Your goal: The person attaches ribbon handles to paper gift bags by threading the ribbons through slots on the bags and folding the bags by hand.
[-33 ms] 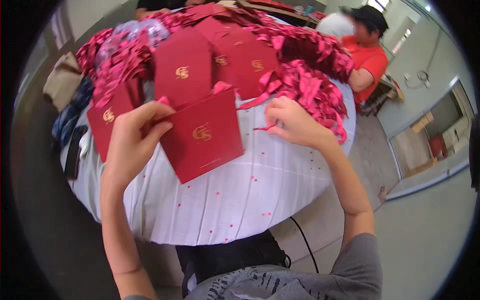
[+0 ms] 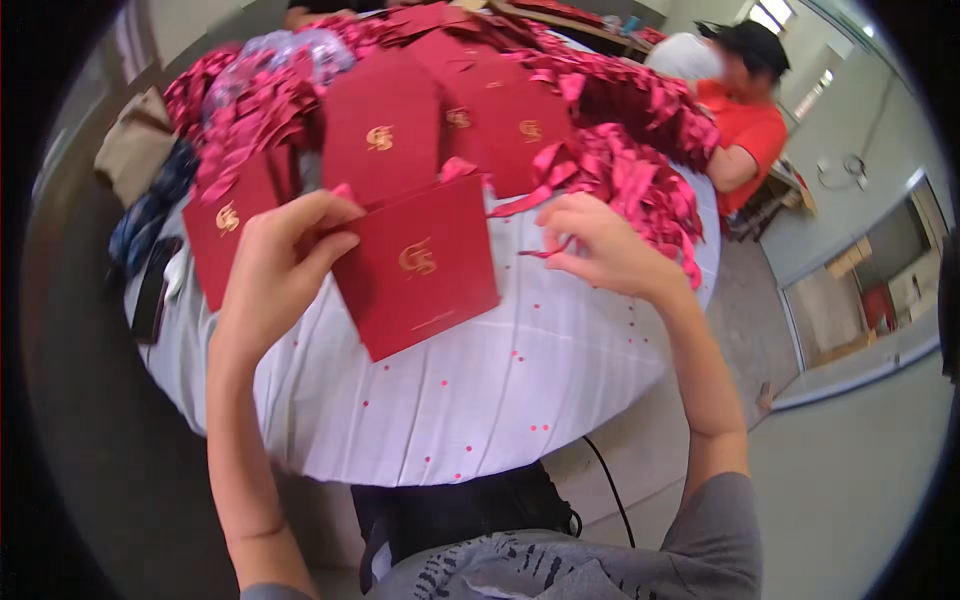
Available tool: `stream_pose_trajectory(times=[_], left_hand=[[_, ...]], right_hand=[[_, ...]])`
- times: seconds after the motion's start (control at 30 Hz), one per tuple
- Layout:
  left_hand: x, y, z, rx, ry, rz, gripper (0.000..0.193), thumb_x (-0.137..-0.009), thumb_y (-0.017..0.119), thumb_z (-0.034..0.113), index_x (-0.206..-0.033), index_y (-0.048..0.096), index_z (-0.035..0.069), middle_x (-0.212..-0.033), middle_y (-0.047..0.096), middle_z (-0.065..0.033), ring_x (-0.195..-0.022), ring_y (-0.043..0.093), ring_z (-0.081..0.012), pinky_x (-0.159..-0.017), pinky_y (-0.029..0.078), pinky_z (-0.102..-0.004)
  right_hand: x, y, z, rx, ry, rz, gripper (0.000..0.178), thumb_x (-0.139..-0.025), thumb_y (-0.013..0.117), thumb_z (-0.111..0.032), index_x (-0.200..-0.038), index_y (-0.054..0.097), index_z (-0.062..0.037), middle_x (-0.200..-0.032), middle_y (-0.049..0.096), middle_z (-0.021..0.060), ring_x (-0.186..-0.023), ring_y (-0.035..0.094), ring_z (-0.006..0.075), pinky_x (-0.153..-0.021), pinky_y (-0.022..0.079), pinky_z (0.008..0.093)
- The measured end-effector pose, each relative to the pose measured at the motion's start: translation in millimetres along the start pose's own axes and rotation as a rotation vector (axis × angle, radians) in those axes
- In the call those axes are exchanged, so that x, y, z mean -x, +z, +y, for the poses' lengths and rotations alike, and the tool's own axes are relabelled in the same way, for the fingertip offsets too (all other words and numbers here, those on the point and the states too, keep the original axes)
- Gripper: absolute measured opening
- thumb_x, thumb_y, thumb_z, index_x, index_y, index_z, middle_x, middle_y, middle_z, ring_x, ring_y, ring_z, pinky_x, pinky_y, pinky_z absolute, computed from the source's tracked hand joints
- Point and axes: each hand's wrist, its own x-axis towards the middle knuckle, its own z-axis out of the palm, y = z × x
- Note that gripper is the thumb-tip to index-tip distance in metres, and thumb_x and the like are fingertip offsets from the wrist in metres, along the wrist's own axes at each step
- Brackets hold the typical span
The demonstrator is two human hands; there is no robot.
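Note:
Between the thumb and fingers of my left hand point(image 2: 282, 262), a red paper gift bag point(image 2: 415, 300) with a gold emblem is pinched by its upper left corner. It is held tilted above the white-covered table. Pink ribbon shows at the bag's top edge. My right hand point(image 2: 608, 248), to the right of the bag and apart from it, pinches a thin, dark red ribbon point(image 2: 538, 254) whose end sticks out to the left. Just beyond that hand lies a heap of pink ribbons point(image 2: 640, 190).
Several red bags point(image 2: 380, 130) stand behind, among piles of ribboned bags. A dark phone point(image 2: 153, 300) lies at the left edge of the white tablecloth point(image 2: 400, 440), which has small red dots scattered on it. A co-worker in an orange-red shirt point(image 2: 750, 130) is at the far right.
The whole scene has shifted slightly to the right in view. Both hands keep the same grips, and the bag hangs much as before.

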Motion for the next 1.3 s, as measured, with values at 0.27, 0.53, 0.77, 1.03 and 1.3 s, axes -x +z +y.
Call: stream_pose_trajectory(times=[0.27, 0.53, 0.77, 1.03, 1.3], left_hand=[[-6, -13, -28, 0.170, -0.109, -0.154, 0.018, -0.089, 0.051, -0.001, -0.104, 0.061, 0.001, -0.082, 0.060, 0.0013, -0.062, 0.049, -0.0026, -0.054, 0.042, -0.0181], [-2, -13, -46, 0.323, -0.117, -0.188, 0.018, -0.090, 0.051, 0.000, -0.104, 0.062, -0.002, -0.077, 0.059, 0.0002, -0.061, 0.051, -0.0033, -0.054, 0.043, -0.0186], [0, -11, -46, 0.339, -0.090, -0.206, 0.018, -0.090, 0.051, 0.001, -0.104, 0.063, -0.002, -0.076, 0.059, -0.0002, -0.060, 0.052, -0.0043, -0.054, 0.044, -0.0191], [0, -8, -44, 0.298, -0.114, -0.203, 0.017, -0.089, 0.052, 0.002, -0.102, 0.064, -0.002, -0.072, 0.058, -0.0007, -0.058, 0.051, -0.0048, -0.053, 0.043, -0.0190], [0, -7, -41, 0.304, -0.146, -0.218, 0.016, -0.090, 0.052, 0.002, -0.100, 0.064, -0.001, -0.074, 0.059, -0.0007, -0.060, 0.051, -0.0045, -0.054, 0.043, -0.0187]], right_hand=[[-51, 4, -100, -0.875, 0.190, 0.065, 0.016, -0.085, 0.060, 0.001, -0.095, 0.048, 0.0001, -0.075, 0.060, 0.0049, -0.064, 0.059, 0.0078, -0.054, 0.043, 0.0190], [-81, 55, -101, -0.841, 0.307, 0.060, 0.013, -0.091, 0.057, -0.011, -0.094, 0.059, 0.0013, -0.072, 0.062, 0.0016, -0.061, 0.051, 0.0029, -0.055, 0.038, 0.0172], [-80, 61, -103, -0.831, 0.374, 0.120, 0.015, -0.091, 0.058, -0.013, -0.089, 0.060, 0.0019, -0.068, 0.061, 0.0008, -0.062, 0.054, 0.0027, -0.058, 0.040, 0.0166], [-79, 71, -101, -0.686, 0.325, 0.281, 0.011, -0.087, 0.060, -0.006, -0.086, 0.060, 0.0044, -0.068, 0.062, 0.0032, -0.062, 0.057, 0.0047, -0.057, 0.044, 0.0188], [-76, 75, -99, -0.672, 0.312, 0.344, 0.009, -0.084, 0.063, -0.006, -0.083, 0.062, 0.0033, -0.067, 0.062, 0.0026, -0.062, 0.057, 0.0046, -0.056, 0.045, 0.0193]])
